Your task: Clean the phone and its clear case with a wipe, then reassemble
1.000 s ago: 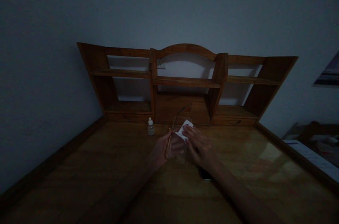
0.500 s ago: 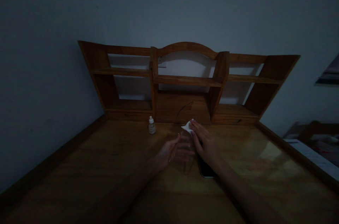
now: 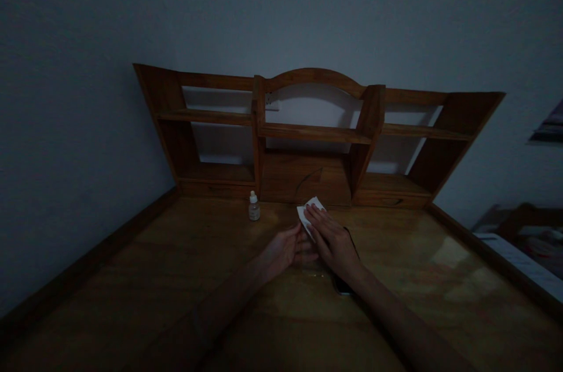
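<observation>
**A private room in a home, most likely a bedroom or study corner, dimly lit**

A wooden desk (image 3: 176, 254) with a built-in hutch of open shelves (image 3: 314, 131) stands against a plain painted wall (image 3: 88, 78), with a wall socket (image 3: 272, 101) showing through the hutch's upper middle opening. A framed picture (image 3: 548, 128) hangs at the right edge of the frame, and more dark wooden furniture (image 3: 523, 225) sits at the lower right, too dim to name. Personal items lie on the desktop: a small dropper bottle (image 3: 254, 208), a smartphone (image 3: 341, 285) and a paper tissue (image 3: 310, 210).
</observation>
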{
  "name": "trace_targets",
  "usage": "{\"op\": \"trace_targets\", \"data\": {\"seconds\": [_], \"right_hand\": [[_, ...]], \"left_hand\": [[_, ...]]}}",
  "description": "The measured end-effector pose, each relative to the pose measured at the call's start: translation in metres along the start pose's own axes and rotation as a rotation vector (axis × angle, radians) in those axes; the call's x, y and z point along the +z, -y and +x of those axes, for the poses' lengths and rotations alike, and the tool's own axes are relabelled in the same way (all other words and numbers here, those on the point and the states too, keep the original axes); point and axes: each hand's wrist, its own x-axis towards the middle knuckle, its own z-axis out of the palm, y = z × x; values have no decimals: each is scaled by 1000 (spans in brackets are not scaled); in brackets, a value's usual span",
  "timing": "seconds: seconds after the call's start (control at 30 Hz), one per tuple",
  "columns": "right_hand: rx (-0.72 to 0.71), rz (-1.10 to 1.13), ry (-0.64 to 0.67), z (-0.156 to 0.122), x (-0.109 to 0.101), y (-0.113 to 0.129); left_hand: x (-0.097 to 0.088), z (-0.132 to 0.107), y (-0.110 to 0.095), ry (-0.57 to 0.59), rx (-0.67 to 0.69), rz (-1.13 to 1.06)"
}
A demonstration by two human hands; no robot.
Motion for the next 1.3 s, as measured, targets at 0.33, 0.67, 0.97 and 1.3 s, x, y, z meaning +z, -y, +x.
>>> {"op": "trace_targets", "data": {"seconds": [0.33, 0.67, 0.97, 1.3], "right_hand": [[-107, 26, 126, -2, 6, 12], [-206, 143, 230, 4, -11, 35], [-178, 115, 196, 3, -16, 25], [-15, -32, -15, -1, -5, 1]], "left_hand": [[-14, 14, -1, -147, 192, -135], [-15, 5, -21, -196, 202, -76], [-17, 6, -15, -277, 240, -19], [1, -2, -12, -223, 249, 211]]}}
